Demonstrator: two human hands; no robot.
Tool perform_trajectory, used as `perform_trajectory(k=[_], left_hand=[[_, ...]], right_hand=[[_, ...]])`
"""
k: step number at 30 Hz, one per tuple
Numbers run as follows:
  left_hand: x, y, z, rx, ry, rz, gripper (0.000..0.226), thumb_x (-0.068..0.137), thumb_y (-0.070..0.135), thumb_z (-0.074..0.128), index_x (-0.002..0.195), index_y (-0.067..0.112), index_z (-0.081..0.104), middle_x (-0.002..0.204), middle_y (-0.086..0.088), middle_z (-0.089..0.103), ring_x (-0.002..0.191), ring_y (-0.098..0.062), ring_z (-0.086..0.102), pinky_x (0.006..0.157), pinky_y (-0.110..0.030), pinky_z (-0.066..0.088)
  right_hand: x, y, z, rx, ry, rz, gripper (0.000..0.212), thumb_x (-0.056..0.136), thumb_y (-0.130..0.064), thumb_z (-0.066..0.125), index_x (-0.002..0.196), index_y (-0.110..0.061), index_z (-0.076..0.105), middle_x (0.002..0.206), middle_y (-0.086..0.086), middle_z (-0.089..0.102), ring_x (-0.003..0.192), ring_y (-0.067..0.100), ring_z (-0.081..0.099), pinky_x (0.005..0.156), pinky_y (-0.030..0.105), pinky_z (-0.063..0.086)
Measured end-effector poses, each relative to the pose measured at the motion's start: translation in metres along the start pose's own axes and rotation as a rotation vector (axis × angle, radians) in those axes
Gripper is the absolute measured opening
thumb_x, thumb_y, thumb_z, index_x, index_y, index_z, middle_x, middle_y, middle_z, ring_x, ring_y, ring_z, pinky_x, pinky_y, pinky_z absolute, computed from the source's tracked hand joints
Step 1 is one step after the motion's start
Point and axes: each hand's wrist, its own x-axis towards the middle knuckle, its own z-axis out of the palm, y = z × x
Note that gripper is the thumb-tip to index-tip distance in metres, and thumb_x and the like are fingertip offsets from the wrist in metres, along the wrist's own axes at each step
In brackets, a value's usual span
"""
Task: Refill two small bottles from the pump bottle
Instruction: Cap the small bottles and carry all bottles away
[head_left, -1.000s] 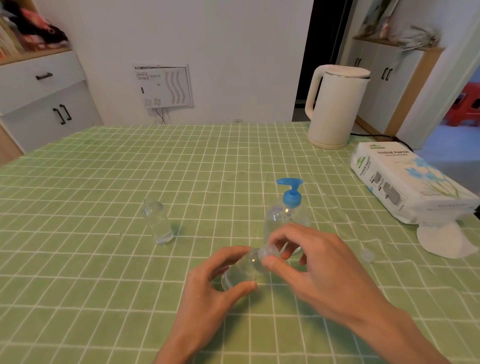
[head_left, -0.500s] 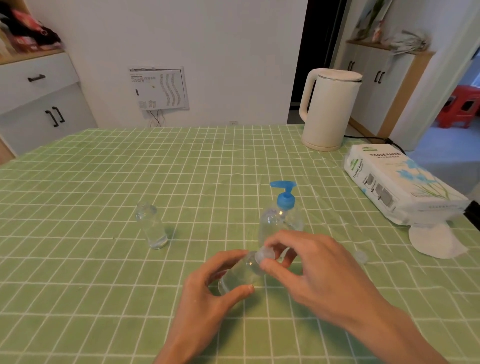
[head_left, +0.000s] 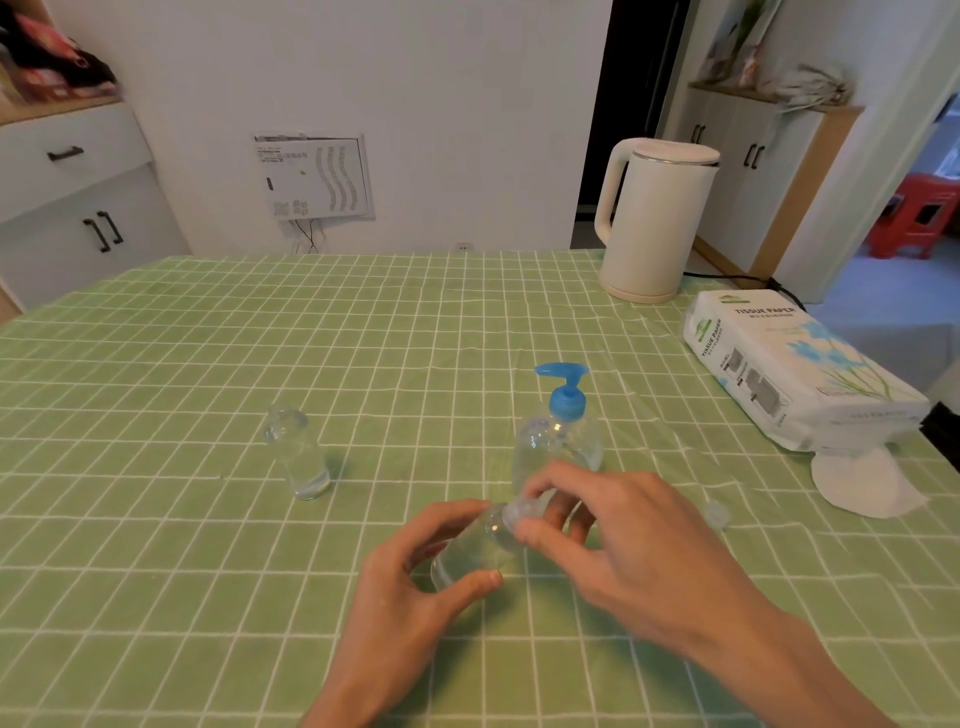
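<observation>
A clear pump bottle (head_left: 563, 441) with a blue pump head stands upright at mid-table. Just in front of it my left hand (head_left: 410, 587) grips a small clear bottle (head_left: 467, 556) around its body, tilted toward the right. My right hand (head_left: 618, 540) pinches that bottle's clear cap (head_left: 517, 512) between thumb and fingers at the neck. A second small clear bottle (head_left: 298, 460) stands upright to the left, apart from both hands. A small clear cap (head_left: 717, 514) lies on the cloth to the right of my right hand.
A green checked cloth (head_left: 208, 571) covers the table. A white kettle (head_left: 654, 218) stands at the back right, its cord trailing right. A tissue paper pack (head_left: 795, 374) lies at the right edge with a white tissue (head_left: 862, 483) sticking out.
Both hands have stayed on the small bottle and its cap with only slight finger shifts. The view has drifted a little; nothing else on the table moved.
</observation>
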Motion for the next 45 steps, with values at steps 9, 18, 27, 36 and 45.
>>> perform_trajectory(k=[9,18,27,36,45], left_hand=[[0.000,0.006,0.001,0.004,0.004,-0.002,0.050,0.071,0.040,0.086,0.118,0.050,0.072,0.119,0.019,0.078,0.115,-0.004,0.072,0.103,-0.032,0.049],[0.003,-0.001,0.001,-0.035,-0.014,0.010,0.057,0.077,0.005,0.091,0.118,0.040,0.074,0.120,0.012,0.079,0.116,-0.007,0.073,0.100,-0.012,0.050],[0.025,-0.007,-0.001,-0.080,0.101,-0.024,0.054,0.077,0.002,0.090,0.114,0.036,0.070,0.121,0.009,0.077,0.119,-0.010,0.071,0.109,-0.023,0.051],[0.054,-0.005,-0.010,-0.230,0.176,-0.144,0.052,0.091,-0.006,0.074,0.116,0.039,0.064,0.116,0.009,0.080,0.111,-0.012,0.076,0.098,-0.020,0.058],[0.019,-0.005,-0.033,0.180,0.282,-0.047,0.056,0.082,0.025,0.082,0.133,0.033,0.059,0.126,0.025,0.067,0.114,0.008,0.065,0.094,-0.021,0.054]], right_hand=[[0.003,0.003,0.003,0.037,0.007,-0.009,0.041,0.086,-0.076,0.053,0.117,-0.050,0.061,0.088,-0.030,0.068,0.075,0.000,0.067,0.072,0.027,0.055],[0.006,0.004,0.016,-0.012,0.042,-0.015,0.023,0.097,-0.046,0.067,0.119,-0.046,0.062,0.074,-0.029,0.062,0.080,0.005,0.066,0.078,0.040,0.057],[0.006,0.017,0.023,0.245,0.111,-0.010,0.038,0.097,-0.044,0.063,0.134,-0.053,0.058,0.102,-0.031,0.068,0.083,0.002,0.071,0.064,0.013,0.048],[-0.008,0.053,0.015,0.276,0.178,0.164,0.028,0.098,-0.032,0.068,0.114,-0.055,0.065,0.103,-0.035,0.068,0.079,0.000,0.070,0.063,0.016,0.056],[-0.016,0.092,0.001,-0.062,0.215,0.311,0.029,0.097,-0.028,0.072,0.122,-0.042,0.069,0.120,-0.028,0.064,0.099,-0.010,0.057,0.093,0.021,0.045]])
